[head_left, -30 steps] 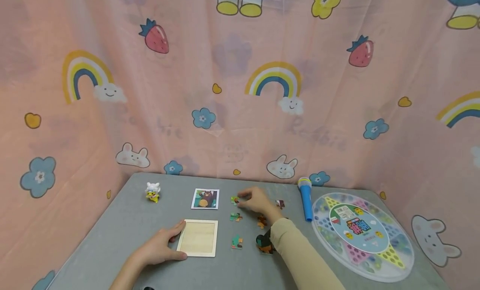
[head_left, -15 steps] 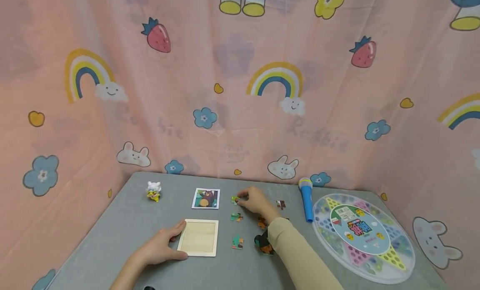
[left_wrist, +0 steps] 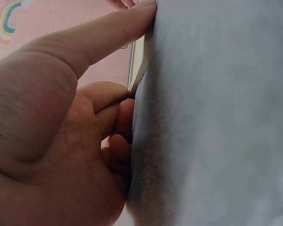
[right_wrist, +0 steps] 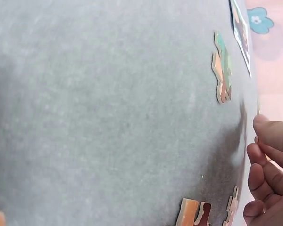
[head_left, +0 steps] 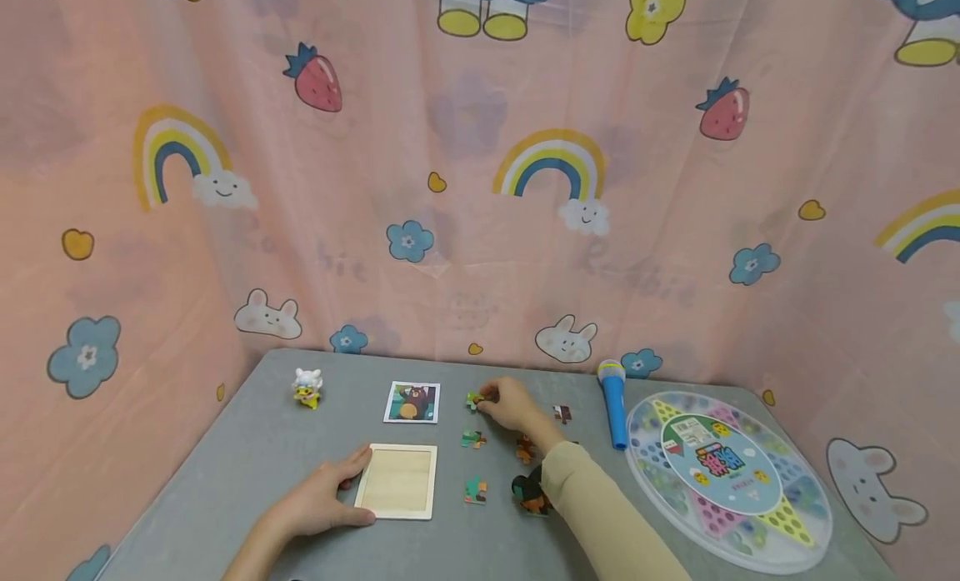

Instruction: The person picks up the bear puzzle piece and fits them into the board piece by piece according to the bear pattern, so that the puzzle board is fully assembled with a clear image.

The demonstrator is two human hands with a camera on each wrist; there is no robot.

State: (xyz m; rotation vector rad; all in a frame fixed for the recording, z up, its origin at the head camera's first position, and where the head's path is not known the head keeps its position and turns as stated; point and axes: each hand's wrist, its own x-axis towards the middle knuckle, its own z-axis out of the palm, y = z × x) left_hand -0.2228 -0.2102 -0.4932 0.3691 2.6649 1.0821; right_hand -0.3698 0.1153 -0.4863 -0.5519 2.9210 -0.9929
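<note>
Hands: left hand [head_left: 322, 499] grips wooden tray [head_left: 397, 483]; right hand [head_left: 513, 404] seemingly pinches puzzle piece [head_left: 472, 401].

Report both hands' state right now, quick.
Left hand: closed, holding the wooden tray at its edge.
Right hand: closed, pinching a puzzle piece.

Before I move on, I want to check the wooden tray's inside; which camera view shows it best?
The head view: it shows the whole inside of the tray. The left wrist view catches only an edge-on sliver; the right wrist view doesn't show it.
</note>
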